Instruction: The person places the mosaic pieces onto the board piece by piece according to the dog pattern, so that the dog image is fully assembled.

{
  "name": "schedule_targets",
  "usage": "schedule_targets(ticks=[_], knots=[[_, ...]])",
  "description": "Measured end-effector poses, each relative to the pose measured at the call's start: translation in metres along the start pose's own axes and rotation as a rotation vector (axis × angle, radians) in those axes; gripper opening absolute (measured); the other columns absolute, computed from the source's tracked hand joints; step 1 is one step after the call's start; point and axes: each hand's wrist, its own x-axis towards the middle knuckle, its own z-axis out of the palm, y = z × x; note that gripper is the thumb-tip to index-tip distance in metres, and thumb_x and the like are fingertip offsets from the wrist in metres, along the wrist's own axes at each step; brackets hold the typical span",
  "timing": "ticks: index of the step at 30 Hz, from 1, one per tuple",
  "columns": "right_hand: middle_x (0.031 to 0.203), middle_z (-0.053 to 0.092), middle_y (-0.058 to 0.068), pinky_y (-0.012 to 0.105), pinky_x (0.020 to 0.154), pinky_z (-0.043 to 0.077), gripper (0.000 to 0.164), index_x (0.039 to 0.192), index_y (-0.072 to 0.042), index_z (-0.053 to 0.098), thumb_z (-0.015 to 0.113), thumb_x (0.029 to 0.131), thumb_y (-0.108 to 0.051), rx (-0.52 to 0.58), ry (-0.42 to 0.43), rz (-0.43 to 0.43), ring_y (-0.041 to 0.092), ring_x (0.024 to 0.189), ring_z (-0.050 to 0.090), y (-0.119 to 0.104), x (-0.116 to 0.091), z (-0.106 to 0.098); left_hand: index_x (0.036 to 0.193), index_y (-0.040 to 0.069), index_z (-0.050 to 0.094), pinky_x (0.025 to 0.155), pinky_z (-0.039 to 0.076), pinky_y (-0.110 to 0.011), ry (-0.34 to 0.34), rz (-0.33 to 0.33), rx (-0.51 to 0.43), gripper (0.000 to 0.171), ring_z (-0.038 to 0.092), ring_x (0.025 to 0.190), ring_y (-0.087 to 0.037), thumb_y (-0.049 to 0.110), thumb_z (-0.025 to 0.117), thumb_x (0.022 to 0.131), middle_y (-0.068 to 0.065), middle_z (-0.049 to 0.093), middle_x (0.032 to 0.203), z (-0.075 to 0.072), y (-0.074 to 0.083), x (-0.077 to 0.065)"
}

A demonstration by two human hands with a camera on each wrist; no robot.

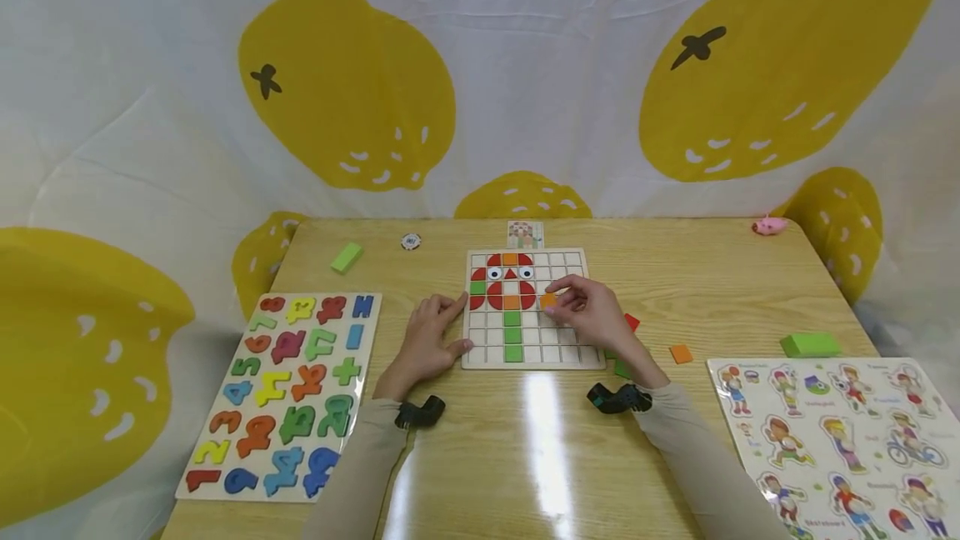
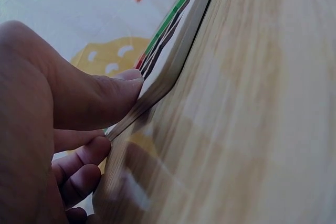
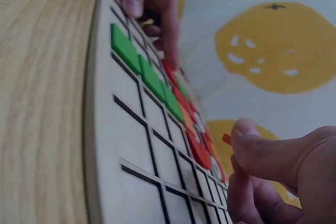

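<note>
A wooden grid board (image 1: pixel 551 354) lies on the table, partly filled with red, green, orange and eye-printed tiles. Along its left edge rests my left hand (image 1: pixel 431 336), index finger and thumb spread apart against the rim; the left wrist view shows the thumb (image 2: pixel 118 90) touching the board's corner. Over the right side of the board, my right hand (image 1: pixel 592 311) pinches an orange square tile (image 1: pixel 548 301) between thumb and fingers. Only a sliver of that tile (image 3: pixel 227 139) shows past the thumb in the right wrist view. Green tiles (image 1: pixel 512 336) form a column low on the board.
Behind the board lies a small pattern card (image 1: pixel 525 234). Loose red (image 1: pixel 632 322) and orange tiles (image 1: pixel 681 354) sit right of it. A number puzzle (image 1: pixel 367 373) is at left, a sports puzzle (image 1: pixel 817 440) at right. Green blocks (image 1: pixel 347 257), a chip (image 1: pixel 411 242) and a pink pig (image 1: pixel 769 226) lie farther out.
</note>
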Motion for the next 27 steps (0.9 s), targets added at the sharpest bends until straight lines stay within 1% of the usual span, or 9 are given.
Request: schedule_targets(ticks=[2, 4, 8, 11, 16, 18, 22, 25, 27], knots=[[0.087, 0.068, 0.003, 0.027, 0.068, 0.051, 0.031, 0.108, -0.012, 0.071, 0.082, 0.081, -0.022, -0.046, -0.024, -0.027, 0.016, 0.075, 0.063, -0.001, 0.001, 0.011, 0.153, 0.018, 0.039, 0.096, 0.032, -0.044, 0.003, 0.013, 0.001, 0.080, 0.041, 0.106, -0.024, 0.033, 0.074, 0.083, -0.007, 0.048, 0.122, 0.001, 0.000, 0.001], [0.087, 0.068, 0.001, 0.027, 0.066, 0.050, 0.031, 0.104, -0.012, 0.072, 0.085, 0.078, -0.023, -0.089, -0.030, -0.028, 0.014, 0.072, 0.061, -0.002, 0.001, 0.019, 0.153, 0.018, 0.039, 0.096, 0.031, -0.044, 0.005, 0.021, 0.001, 0.080, 0.041, 0.105, -0.024, 0.033, 0.074, 0.083, -0.008, 0.048, 0.122, 0.001, 0.000, 0.001], [0.088, 0.069, -0.002, 0.028, 0.062, 0.046, 0.035, 0.103, -0.014, 0.074, 0.087, 0.074, -0.028, -0.164, -0.023, -0.039, 0.014, 0.068, 0.056, -0.001, 0.001, 0.027, 0.153, 0.018, 0.038, 0.095, 0.031, -0.043, -0.002, 0.019, 0.001, 0.079, 0.040, 0.105, -0.023, 0.034, 0.073, 0.084, -0.007, 0.047, 0.121, 0.001, 0.000, 0.002], [0.091, 0.069, -0.001, 0.028, 0.062, 0.045, 0.033, 0.103, -0.014, 0.075, 0.086, 0.076, -0.028, -0.170, -0.023, -0.047, 0.014, 0.067, 0.056, -0.001, 0.002, 0.028, 0.154, 0.019, 0.037, 0.095, 0.031, -0.043, -0.008, 0.011, 0.003, 0.079, 0.040, 0.105, -0.023, 0.034, 0.072, 0.085, -0.007, 0.047, 0.121, 0.000, 0.000, 0.002], [0.090, 0.070, -0.003, 0.028, 0.060, 0.045, 0.018, 0.098, -0.016, 0.077, 0.082, 0.081, -0.023, -0.191, -0.019, -0.052, 0.012, 0.066, 0.056, -0.002, 0.003, 0.030, 0.153, 0.018, 0.038, 0.095, 0.032, -0.045, 0.001, 0.011, 0.002, 0.079, 0.041, 0.106, -0.024, 0.034, 0.073, 0.084, -0.007, 0.047, 0.122, -0.003, 0.000, 0.002], [0.090, 0.070, -0.003, 0.028, 0.061, 0.044, 0.016, 0.096, -0.017, 0.078, 0.081, 0.082, -0.023, -0.210, -0.019, -0.061, 0.012, 0.066, 0.054, -0.003, 0.003, 0.030, 0.153, 0.018, 0.039, 0.096, 0.032, -0.045, 0.008, 0.010, 0.001, 0.079, 0.041, 0.106, -0.024, 0.034, 0.073, 0.083, -0.007, 0.048, 0.122, -0.003, 0.000, 0.002], [0.093, 0.069, 0.000, 0.028, 0.065, 0.046, 0.024, 0.103, -0.014, 0.077, 0.082, 0.081, -0.023, -0.189, -0.028, -0.121, 0.013, 0.072, 0.057, 0.000, 0.001, 0.018, 0.153, 0.019, 0.039, 0.095, 0.032, -0.043, 0.010, 0.002, 0.002, 0.080, 0.041, 0.106, -0.023, 0.033, 0.074, 0.083, -0.006, 0.047, 0.122, -0.002, 0.000, 0.002], [0.094, 0.068, 0.005, 0.026, 0.065, 0.048, 0.029, 0.106, -0.010, 0.075, 0.082, 0.081, -0.021, -0.170, 0.007, -0.142, 0.016, 0.075, 0.060, 0.007, -0.006, -0.005, 0.154, 0.020, 0.037, 0.096, 0.032, -0.044, -0.002, -0.002, -0.001, 0.080, 0.040, 0.106, -0.022, 0.033, 0.073, 0.083, -0.005, 0.047, 0.122, 0.000, 0.000, 0.001], [0.094, 0.067, 0.007, 0.028, 0.064, 0.049, 0.028, 0.106, -0.008, 0.074, 0.082, 0.081, -0.019, -0.182, 0.056, -0.115, 0.018, 0.077, 0.062, 0.013, -0.014, -0.024, 0.154, 0.020, 0.037, 0.097, 0.032, -0.044, -0.004, -0.005, 0.001, 0.080, 0.040, 0.107, -0.022, 0.033, 0.073, 0.084, -0.005, 0.047, 0.123, 0.000, -0.001, -0.001]])
